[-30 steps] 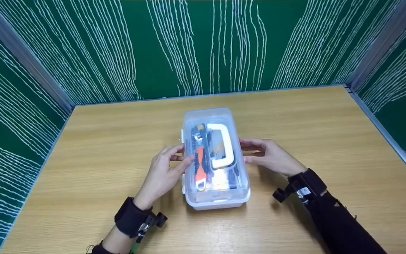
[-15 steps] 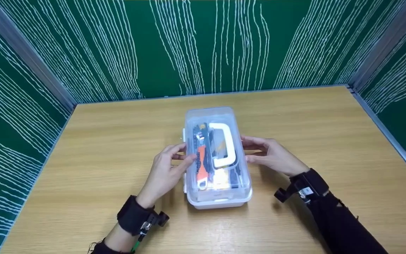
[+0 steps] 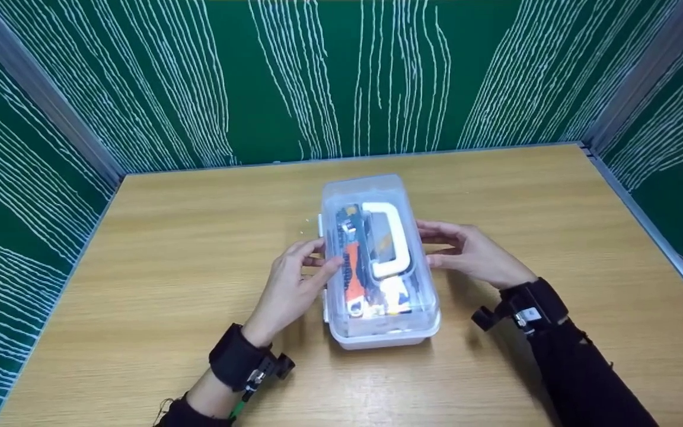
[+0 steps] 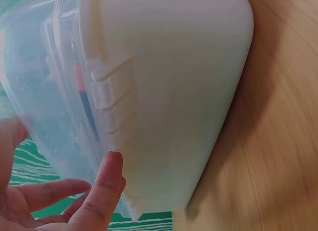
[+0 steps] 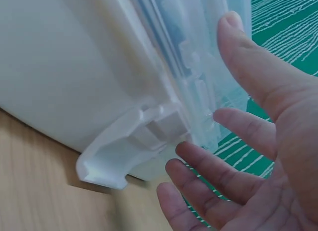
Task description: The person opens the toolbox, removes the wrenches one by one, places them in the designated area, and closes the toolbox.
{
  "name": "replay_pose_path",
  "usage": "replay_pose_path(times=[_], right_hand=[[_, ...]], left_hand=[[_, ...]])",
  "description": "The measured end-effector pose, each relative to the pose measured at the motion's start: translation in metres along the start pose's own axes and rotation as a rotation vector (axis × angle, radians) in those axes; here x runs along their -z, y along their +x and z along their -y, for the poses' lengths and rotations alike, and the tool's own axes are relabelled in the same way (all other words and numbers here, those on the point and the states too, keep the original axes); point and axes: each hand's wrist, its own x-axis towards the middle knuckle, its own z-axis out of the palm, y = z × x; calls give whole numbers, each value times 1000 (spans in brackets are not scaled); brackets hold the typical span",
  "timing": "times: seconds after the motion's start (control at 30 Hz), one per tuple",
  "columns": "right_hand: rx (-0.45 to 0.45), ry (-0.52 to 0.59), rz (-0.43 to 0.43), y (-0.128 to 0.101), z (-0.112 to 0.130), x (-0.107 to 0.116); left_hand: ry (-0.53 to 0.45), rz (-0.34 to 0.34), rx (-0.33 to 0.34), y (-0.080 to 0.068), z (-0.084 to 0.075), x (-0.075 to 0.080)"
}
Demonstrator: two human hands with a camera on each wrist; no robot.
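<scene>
My left hand (image 3: 294, 279) at 9 o'clock and right hand (image 3: 472, 252) at 3 o'clock flank the translucent white plastic toolbox (image 3: 380, 261), fingers relaxed, holding nothing; I judge unlatching comes next, at the white side clasp (image 5: 131, 141).

Both hands slid the box (image 3: 380, 261) rightward.

Staged recording booth, not a home or shop: bare wood-grain surface (image 3: 158, 249) enclosed on 3 sides by green panels (image 3: 329, 77) with white wavy lines, joined by grey metal corner posts (image 3: 51, 101).
</scene>
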Motion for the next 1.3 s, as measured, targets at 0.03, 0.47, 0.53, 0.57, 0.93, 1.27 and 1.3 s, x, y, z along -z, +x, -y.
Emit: replay_pose_path(times=[0.03,0.47,0.53,0.57,0.93,1.27,1.3], right_hand=[[-1,-5,0,0,1,2],[1,-44,-30,-8,6,15],[-3,-34,-27,-8,8,15],[-5,-28,-25,-8,10,15],[30,80,-57,-11,18,13],[51,100,-75,-13,24,12],[58,106,-76,-13,25,11]], left_hand=[[-1,0,-2,1,0,-1],[-100,9,8,7,-1,-13],[-123,7,9,6,-1,-13],[-136,5,13,6,-1,-13],[-173,27,19,0,-5,-4],[177,-29,-231,-27,-52,-8],[210,-25,-271,-30,-57,-11]])
